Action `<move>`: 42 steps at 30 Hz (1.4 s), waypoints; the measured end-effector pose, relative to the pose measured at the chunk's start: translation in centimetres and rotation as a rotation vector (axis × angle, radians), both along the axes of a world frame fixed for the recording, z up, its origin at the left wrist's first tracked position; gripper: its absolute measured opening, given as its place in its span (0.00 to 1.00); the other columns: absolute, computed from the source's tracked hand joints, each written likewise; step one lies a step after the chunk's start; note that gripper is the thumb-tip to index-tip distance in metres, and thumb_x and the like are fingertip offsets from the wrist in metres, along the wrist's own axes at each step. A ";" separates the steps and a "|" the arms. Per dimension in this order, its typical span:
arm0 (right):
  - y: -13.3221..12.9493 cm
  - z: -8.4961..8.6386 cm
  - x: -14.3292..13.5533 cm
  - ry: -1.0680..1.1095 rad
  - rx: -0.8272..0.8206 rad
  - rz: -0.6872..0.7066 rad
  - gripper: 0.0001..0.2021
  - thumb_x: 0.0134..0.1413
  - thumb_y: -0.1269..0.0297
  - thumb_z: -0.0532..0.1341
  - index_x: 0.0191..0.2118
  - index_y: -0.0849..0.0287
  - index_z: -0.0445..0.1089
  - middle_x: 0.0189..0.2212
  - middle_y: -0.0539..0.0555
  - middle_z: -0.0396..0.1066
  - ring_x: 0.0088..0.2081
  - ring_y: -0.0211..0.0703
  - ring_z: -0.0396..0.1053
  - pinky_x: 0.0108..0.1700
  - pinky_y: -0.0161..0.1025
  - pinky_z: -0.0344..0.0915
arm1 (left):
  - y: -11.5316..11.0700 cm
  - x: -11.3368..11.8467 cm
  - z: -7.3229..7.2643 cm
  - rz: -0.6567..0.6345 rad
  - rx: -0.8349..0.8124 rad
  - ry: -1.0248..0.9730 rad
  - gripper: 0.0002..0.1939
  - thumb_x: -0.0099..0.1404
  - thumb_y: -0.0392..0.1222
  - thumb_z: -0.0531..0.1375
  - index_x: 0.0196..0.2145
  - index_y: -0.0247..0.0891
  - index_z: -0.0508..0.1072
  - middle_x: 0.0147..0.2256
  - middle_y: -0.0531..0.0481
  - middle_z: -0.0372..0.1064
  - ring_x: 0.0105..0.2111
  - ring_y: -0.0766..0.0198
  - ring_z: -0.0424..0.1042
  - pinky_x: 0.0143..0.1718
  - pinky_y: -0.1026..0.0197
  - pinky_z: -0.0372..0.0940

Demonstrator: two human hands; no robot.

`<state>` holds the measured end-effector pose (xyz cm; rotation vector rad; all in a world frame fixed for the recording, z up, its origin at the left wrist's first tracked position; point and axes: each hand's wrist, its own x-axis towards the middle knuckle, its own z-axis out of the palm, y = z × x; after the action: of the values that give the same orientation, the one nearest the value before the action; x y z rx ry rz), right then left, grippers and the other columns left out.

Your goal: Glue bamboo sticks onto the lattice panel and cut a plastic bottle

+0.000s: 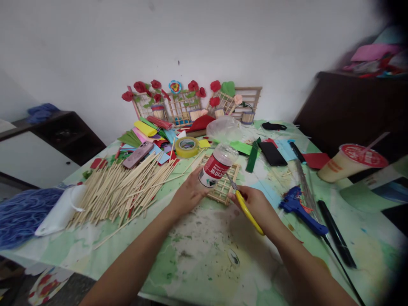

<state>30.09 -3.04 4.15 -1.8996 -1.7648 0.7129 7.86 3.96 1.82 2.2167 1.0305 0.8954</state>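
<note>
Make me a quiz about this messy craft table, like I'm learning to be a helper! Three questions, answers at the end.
1. True or false: the left hand holds a plastic bottle.
2. What colour is the handle of the tool in the right hand?
3. Which of these lies to the right of the right hand?
A) the pile of sticks
B) the roll of tape
C) the blue glue gun

Key: 1. True. 2. Yellow. 3. C.
</note>
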 end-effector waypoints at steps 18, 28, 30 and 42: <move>-0.6 0.3 -0.4 -0.229 -0.069 -0.005 0.20 0.57 0.46 0.51 0.33 0.56 0.71 0.28 0.56 0.73 0.27 0.43 0.66 0.25 0.36 0.45 | 0.2 0.1 0.8 0.131 0.076 0.196 0.42 0.51 0.49 0.64 0.60 0.38 0.53 0.58 0.39 0.59 0.56 0.49 0.62 0.54 0.49 0.59; -0.5 0.7 0.0 -0.166 -0.105 0.045 0.16 0.55 0.50 0.54 0.37 0.55 0.73 0.32 0.56 0.74 0.32 0.44 0.68 0.28 0.35 0.49 | 0.7 -1.1 1.7 0.053 0.076 0.240 0.41 0.50 0.48 0.65 0.59 0.38 0.55 0.57 0.39 0.61 0.54 0.48 0.64 0.54 0.49 0.60; -0.6 0.9 -0.1 -0.141 -0.105 0.061 0.15 0.55 0.51 0.55 0.37 0.56 0.73 0.31 0.56 0.74 0.31 0.44 0.68 0.28 0.35 0.50 | 0.9 -1.4 2.0 0.016 0.065 0.220 0.41 0.50 0.48 0.65 0.59 0.38 0.56 0.56 0.39 0.62 0.54 0.49 0.65 0.54 0.50 0.59; -0.4 0.2 -0.1 -0.027 -0.064 0.125 0.17 0.53 0.50 0.55 0.25 0.58 0.67 0.20 0.51 0.64 0.22 0.38 0.58 0.23 0.34 0.47 | 1.5 -2.0 1.6 -0.046 -0.206 -0.142 0.41 0.48 0.48 0.67 0.58 0.36 0.60 0.55 0.38 0.62 0.53 0.47 0.63 0.53 0.49 0.58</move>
<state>30.03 -3.40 4.39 -1.8610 -1.9120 0.8005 5.88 5.46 3.41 1.9691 0.9566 0.8711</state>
